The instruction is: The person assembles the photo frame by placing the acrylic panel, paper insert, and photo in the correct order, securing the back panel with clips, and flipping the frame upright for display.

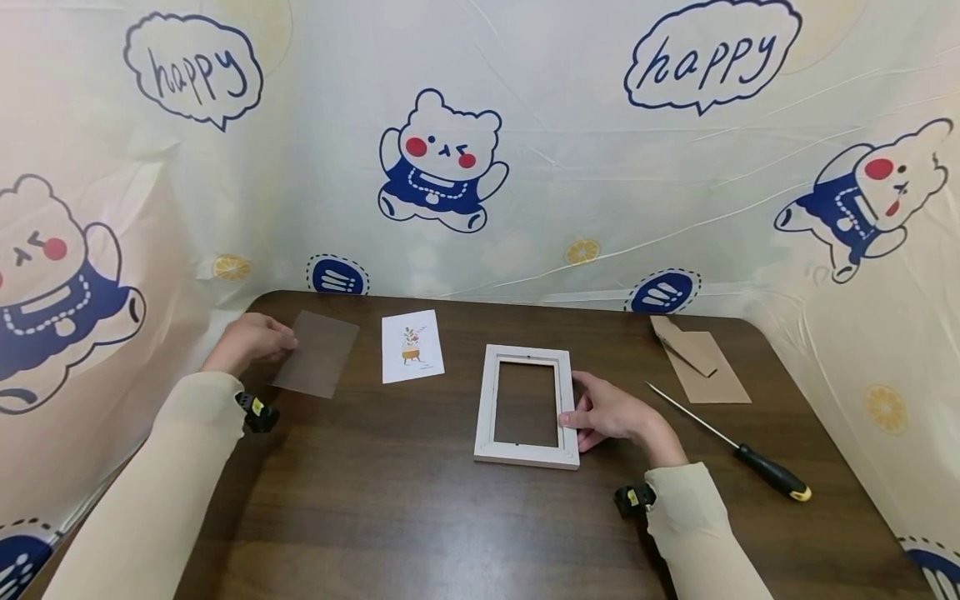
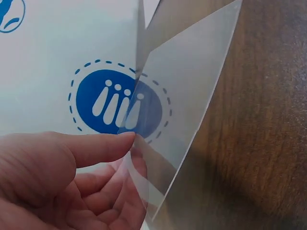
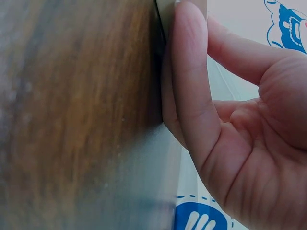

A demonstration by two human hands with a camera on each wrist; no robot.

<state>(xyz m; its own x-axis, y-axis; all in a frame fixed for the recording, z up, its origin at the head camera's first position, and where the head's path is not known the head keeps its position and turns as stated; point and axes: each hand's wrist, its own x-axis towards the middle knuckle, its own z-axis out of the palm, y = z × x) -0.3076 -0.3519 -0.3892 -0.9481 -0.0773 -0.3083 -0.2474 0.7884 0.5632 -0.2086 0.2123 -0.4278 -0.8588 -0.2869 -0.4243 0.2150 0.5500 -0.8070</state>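
My left hand [image 1: 258,342] pinches a thin clear plastic sheet [image 1: 321,354] by its left edge, thumb on one face. The left wrist view shows the sheet [image 2: 187,81] tilted, with the table and cloth visible through it. At the centre right lies an empty white picture frame [image 1: 487,400], its opening showing the table. My right hand [image 1: 611,410] grips the frame's right side, thumb on top and fingers at the outer edge. In the right wrist view only a corner of the frame shows above the fingers [image 3: 192,72]. Between sheet and frame lies a white card with a potted-plant picture [image 1: 412,348].
On the right are a brown backing board [image 1: 720,375] with a folded stand flap [image 1: 684,346] and a screwdriver [image 1: 772,471] with a black handle. A printed cloth [image 1: 555,192] hangs behind and beside the brown table [image 1: 375,517].
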